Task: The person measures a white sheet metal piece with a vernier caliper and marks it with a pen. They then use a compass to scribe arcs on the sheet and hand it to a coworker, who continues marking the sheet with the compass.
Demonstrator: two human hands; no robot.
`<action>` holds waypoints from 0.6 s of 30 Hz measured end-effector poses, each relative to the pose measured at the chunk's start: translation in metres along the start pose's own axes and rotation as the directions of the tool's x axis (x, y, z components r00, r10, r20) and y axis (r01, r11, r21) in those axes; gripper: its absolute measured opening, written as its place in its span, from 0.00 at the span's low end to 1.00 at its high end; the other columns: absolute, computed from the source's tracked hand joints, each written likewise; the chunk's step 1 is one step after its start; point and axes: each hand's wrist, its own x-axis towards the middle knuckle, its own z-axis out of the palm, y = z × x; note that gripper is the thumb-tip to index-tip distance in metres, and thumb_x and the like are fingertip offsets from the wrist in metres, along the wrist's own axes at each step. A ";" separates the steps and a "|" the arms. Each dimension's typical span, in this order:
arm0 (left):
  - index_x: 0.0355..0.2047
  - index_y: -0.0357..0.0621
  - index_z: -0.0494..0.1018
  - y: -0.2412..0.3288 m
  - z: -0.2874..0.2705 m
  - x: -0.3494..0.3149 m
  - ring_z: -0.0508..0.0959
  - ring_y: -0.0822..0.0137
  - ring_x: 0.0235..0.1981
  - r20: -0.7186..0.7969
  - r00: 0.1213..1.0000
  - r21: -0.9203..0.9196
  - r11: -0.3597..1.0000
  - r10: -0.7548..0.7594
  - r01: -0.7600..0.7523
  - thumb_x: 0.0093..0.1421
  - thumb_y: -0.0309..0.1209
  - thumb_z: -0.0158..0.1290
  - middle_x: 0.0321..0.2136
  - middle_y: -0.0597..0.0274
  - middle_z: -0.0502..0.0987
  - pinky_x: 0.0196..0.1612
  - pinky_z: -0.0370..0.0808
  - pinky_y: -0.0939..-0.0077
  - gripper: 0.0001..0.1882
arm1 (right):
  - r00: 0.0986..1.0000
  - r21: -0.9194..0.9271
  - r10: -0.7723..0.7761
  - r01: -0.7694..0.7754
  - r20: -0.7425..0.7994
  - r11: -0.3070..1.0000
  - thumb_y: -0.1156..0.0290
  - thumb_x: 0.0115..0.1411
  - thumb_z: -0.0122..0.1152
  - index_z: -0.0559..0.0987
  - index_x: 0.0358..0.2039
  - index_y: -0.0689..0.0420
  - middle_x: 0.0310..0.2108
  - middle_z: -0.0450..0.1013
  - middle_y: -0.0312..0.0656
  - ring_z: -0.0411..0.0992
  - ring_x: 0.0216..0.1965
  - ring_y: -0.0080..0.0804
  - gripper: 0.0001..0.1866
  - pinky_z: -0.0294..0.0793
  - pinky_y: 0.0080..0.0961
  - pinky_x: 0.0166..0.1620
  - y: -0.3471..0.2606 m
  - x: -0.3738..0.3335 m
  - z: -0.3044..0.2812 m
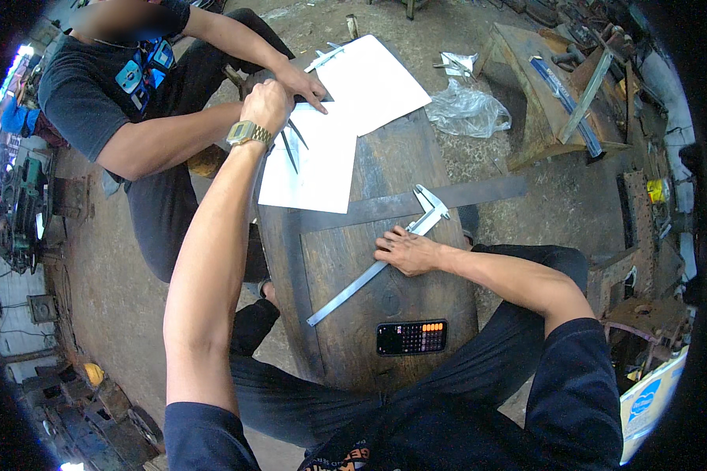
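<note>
My left hand [267, 108], with a gold-coloured watch at its wrist, is closed over the far part of a white sheet [313, 184]. From beside its fingers run the two dark legs of a pair of dividers [292, 149], their upper end hidden by the hand. Right beside it, a co-worker's hand [302, 82] reaches onto the paper with a finger extended. My right hand [407, 251] grips the sliding part of a large vernier caliper [349, 293], which lies slantwise on the wooden table [377, 302], jaws at the far right.
A dark steel square [479, 191] lies under the caliper and overhangs the table's right edge. A phone [412, 337] displaying a calculator is near me. Beyond are another sheet [381, 82] and a small caliper [324, 57]. Plastic wrap [467, 110] lies right, by a workbench [518, 102].
</note>
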 end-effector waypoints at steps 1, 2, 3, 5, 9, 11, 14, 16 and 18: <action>0.29 0.28 0.76 0.001 -0.002 0.000 0.82 0.38 0.35 0.016 1.000 -0.009 1.000 -0.002 0.002 0.61 0.34 0.57 0.30 0.34 0.80 0.39 0.81 0.50 0.16 | 1.000 -0.013 0.011 -0.011 0.008 1.000 0.75 0.59 0.56 0.70 0.49 0.56 0.52 0.68 0.49 0.66 0.56 0.45 0.17 0.59 0.50 0.61 0.000 -0.001 0.002; 0.29 0.28 0.76 0.002 -0.003 -0.001 0.82 0.38 0.35 0.015 1.000 -0.007 1.000 -0.009 0.009 0.60 0.34 0.57 0.30 0.34 0.80 0.39 0.81 0.50 0.15 | 1.000 -0.023 0.001 -0.001 -0.028 1.000 0.74 0.60 0.56 0.70 0.49 0.56 0.52 0.68 0.48 0.67 0.56 0.45 0.16 0.59 0.50 0.61 0.000 -0.001 0.004; 0.30 0.28 0.76 0.002 -0.004 -0.001 0.82 0.38 0.36 0.015 1.000 -0.009 1.000 -0.025 0.025 0.60 0.33 0.57 0.30 0.34 0.80 0.39 0.81 0.49 0.15 | 0.999 -0.037 0.000 -0.001 -0.044 0.999 0.74 0.60 0.55 0.70 0.49 0.56 0.52 0.68 0.48 0.67 0.56 0.45 0.16 0.59 0.50 0.61 0.000 -0.002 0.006; 0.31 0.28 0.76 0.002 -0.004 -0.001 0.83 0.39 0.36 0.031 0.998 -0.005 0.999 -0.048 0.048 0.60 0.32 0.57 0.32 0.34 0.80 0.40 0.81 0.50 0.14 | 0.998 -0.049 -0.001 -0.002 -0.063 0.999 0.73 0.60 0.55 0.70 0.49 0.55 0.51 0.68 0.47 0.67 0.56 0.44 0.16 0.59 0.49 0.60 0.001 -0.002 0.010; 0.31 0.28 0.76 0.001 -0.004 0.001 0.83 0.39 0.37 0.035 0.999 0.001 0.999 -0.040 0.040 0.59 0.31 0.58 0.32 0.33 0.80 0.41 0.81 0.50 0.13 | 0.997 -0.052 0.000 -0.004 -0.078 0.999 0.72 0.61 0.54 0.70 0.49 0.54 0.51 0.68 0.47 0.67 0.55 0.43 0.15 0.59 0.48 0.60 0.001 -0.003 0.014; 0.31 0.28 0.76 0.001 -0.005 0.002 0.83 0.39 0.37 0.041 0.999 0.003 1.000 -0.029 0.029 0.59 0.31 0.57 0.32 0.33 0.80 0.41 0.81 0.50 0.13 | 0.996 -0.053 0.001 -0.005 -0.086 0.999 0.72 0.62 0.54 0.71 0.49 0.54 0.50 0.68 0.47 0.67 0.54 0.42 0.14 0.59 0.48 0.60 0.001 -0.003 0.014; 0.33 0.27 0.78 0.005 -0.008 0.001 0.84 0.41 0.38 0.090 0.994 0.006 0.998 -0.058 0.058 0.59 0.30 0.56 0.35 0.34 0.81 0.42 0.82 0.52 0.13 | 0.996 -0.037 0.007 -0.011 -0.091 0.999 0.72 0.62 0.53 0.71 0.48 0.54 0.49 0.68 0.47 0.67 0.53 0.42 0.13 0.59 0.47 0.59 0.001 -0.003 0.013; 0.34 0.27 0.79 0.009 -0.011 -0.001 0.84 0.41 0.38 0.108 0.988 -0.007 0.993 -0.113 0.115 0.59 0.30 0.56 0.35 0.34 0.81 0.42 0.82 0.53 0.13 | 0.997 -0.015 0.020 -0.021 -0.071 1.000 0.71 0.63 0.52 0.71 0.48 0.55 0.48 0.68 0.47 0.68 0.53 0.43 0.13 0.59 0.47 0.59 0.000 -0.003 0.013; 0.34 0.27 0.79 0.011 -0.014 -0.002 0.84 0.42 0.38 0.073 0.992 0.007 0.995 -0.101 0.101 0.59 0.30 0.56 0.35 0.34 0.81 0.42 0.82 0.53 0.13 | 0.995 -0.001 0.018 -0.019 -0.095 1.000 0.71 0.63 0.51 0.71 0.47 0.55 0.48 0.68 0.46 0.68 0.52 0.43 0.12 0.58 0.47 0.60 0.000 -0.002 0.013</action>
